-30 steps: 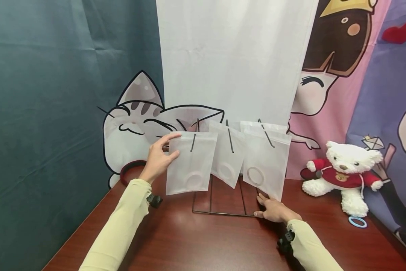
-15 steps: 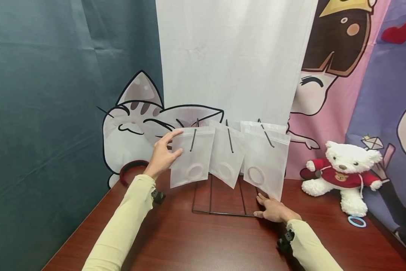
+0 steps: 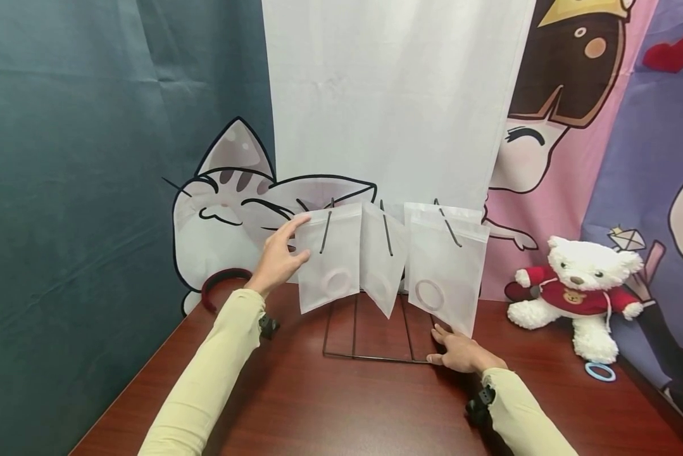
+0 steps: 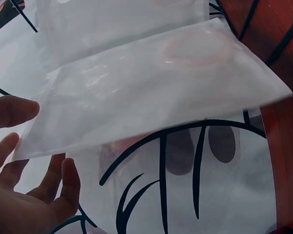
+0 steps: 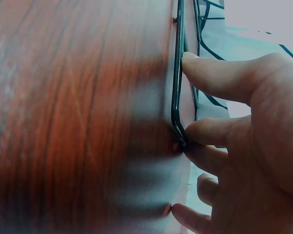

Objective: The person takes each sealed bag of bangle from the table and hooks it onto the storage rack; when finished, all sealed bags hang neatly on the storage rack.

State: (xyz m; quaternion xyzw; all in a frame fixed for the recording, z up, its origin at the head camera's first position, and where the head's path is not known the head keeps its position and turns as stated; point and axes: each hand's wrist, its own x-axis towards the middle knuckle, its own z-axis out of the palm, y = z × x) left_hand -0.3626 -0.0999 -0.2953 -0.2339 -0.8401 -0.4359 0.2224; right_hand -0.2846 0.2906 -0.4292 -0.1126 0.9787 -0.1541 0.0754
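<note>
A black wire rack (image 3: 369,358) stands on the table, its hooks carrying frosted zip bags with round ring shapes showing through. At the left bag (image 3: 330,247), my left hand (image 3: 278,258) has its index fingertip at the upper left corner and its thumb by the side edge. In the left wrist view, thumb and fingers stand apart around that bag's edge. Beside it hangs the middle bag (image 3: 380,253), turned partly edge-on. The right bag (image 3: 452,266) overlaps another behind it. My right hand (image 3: 461,352) rests spread on the rack's front right base corner, fingertips touching the wire (image 5: 177,78).
A white teddy bear (image 3: 594,269) in a red top sits at the right, a blue ring (image 3: 600,372) by its foot. A dark red headband-like hoop (image 3: 218,278) is behind my left forearm. Printed cloth (image 3: 387,95) hangs behind the table (image 3: 341,405).
My left hand has shifted a little right and up, and the left bag has swung right with it. The middle bag has turned more edge-on. My right hand stays put.
</note>
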